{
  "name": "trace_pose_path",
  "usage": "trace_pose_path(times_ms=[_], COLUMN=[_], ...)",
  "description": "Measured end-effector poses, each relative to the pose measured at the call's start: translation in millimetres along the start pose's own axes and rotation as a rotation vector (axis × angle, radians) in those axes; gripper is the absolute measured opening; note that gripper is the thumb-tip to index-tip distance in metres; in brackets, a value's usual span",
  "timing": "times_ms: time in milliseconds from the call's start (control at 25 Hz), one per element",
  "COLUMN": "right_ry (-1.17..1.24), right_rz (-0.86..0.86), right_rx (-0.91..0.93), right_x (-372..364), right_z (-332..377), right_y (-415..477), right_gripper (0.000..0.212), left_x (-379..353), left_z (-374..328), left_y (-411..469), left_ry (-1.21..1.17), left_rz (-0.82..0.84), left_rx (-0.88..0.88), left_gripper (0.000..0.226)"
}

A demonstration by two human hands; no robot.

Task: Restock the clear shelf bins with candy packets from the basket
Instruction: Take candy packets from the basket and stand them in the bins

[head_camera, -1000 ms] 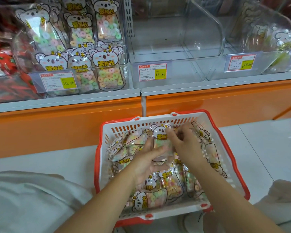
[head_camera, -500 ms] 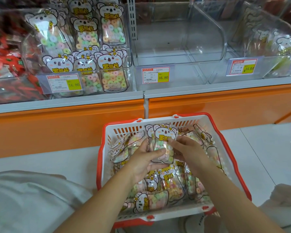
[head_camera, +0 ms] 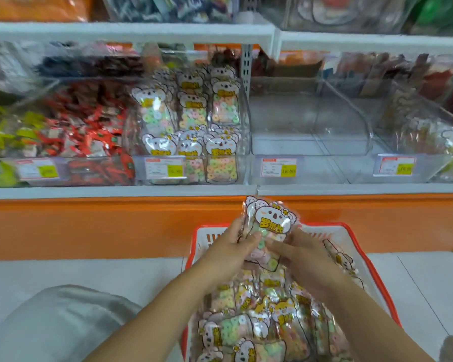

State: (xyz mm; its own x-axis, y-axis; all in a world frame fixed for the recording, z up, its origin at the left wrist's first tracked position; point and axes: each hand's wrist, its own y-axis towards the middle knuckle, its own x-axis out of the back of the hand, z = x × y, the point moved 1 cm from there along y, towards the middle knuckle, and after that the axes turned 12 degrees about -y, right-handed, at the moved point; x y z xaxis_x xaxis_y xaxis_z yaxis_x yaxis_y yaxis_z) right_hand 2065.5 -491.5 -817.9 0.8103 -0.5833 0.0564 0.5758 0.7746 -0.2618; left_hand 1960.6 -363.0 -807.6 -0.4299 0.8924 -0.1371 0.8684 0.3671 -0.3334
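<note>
I hold a small stack of koala-printed candy packets (head_camera: 268,226) upright above the red and white basket (head_camera: 377,273). My left hand (head_camera: 228,250) grips the stack's left side, thumb across the front. My right hand (head_camera: 302,257) grips its right side and lower edge. Several more packets (head_camera: 262,322) lie in the basket under my forearms. On the shelf, one clear bin (head_camera: 194,131) is stacked with the same packets. The clear bin (head_camera: 309,142) to its right holds nothing.
A further clear bin (head_camera: 416,142) at the right holds a few packets. Red and green wrapped sweets (head_camera: 71,131) fill the bins at the left. An orange shelf base (head_camera: 89,226) runs below the bins. My grey-clad knee (head_camera: 63,322) is at lower left.
Both hands have lifted the packet stack up out of the basket toward the shelf. My head has tilted up, so more of the shelves shows.
</note>
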Motion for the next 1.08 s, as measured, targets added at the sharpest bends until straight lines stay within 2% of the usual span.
trace_pose_path(times_ms=[80, 160, 280, 360, 440, 520, 680, 760, 840, 960, 1080], right_ry=[-0.010, -0.010, -0.017, -0.051, -0.157, -0.233, -0.409, -0.510, -0.614, -0.788, -0.843], right_rz=[0.023, 0.031, -0.003, -0.083, -0.158, -0.198, -0.260, -0.256, -0.239, -0.272, -0.294], right_rx=[0.078, 0.153, 0.238, 0.285, 0.318, 0.330, 0.283, 0.233, 0.170, 0.176, 0.192], right_x=[-14, -28, -47, -57, -67, -78, -88, -92, -94, -90, -90], right_z=[29, 62, 113, 145, 170, 188, 207, 209, 206, 204, 206], right_y=[9, 26, 63, 90, 119, 146, 200, 215, 224, 227, 225], right_gripper=[0.035, 0.049, 0.041, 0.038, 0.037, 0.036, 0.039, 0.052, 0.076, 0.070, 0.066], left_x=[20, 44, 92, 129, 162, 184, 198, 202, 207, 211, 213], left_z=[-32, -68, -112, -127, -133, -132, -126, -124, -122, -119, -117], left_y=[-7, -11, -13, -8, 2, 15, 33, 38, 43, 47, 50], left_ry=[0.173, 0.266, 0.269, 0.417, 0.532, 0.524, 0.439, 0.431, 0.421, 0.433, 0.428], left_rz=[-0.039, -0.159, -0.452, -0.705, -0.879, -0.901, -0.809, -0.816, -0.819, -0.807, -0.812], left_rx=[-0.165, -0.309, -0.562, -0.744, -0.750, -0.642, -0.532, -0.520, -0.530, -0.577, -0.564], left_gripper=[0.030, 0.031, 0.040, 0.042, 0.048, 0.055, 0.055, 0.051, 0.045, 0.037, 0.038])
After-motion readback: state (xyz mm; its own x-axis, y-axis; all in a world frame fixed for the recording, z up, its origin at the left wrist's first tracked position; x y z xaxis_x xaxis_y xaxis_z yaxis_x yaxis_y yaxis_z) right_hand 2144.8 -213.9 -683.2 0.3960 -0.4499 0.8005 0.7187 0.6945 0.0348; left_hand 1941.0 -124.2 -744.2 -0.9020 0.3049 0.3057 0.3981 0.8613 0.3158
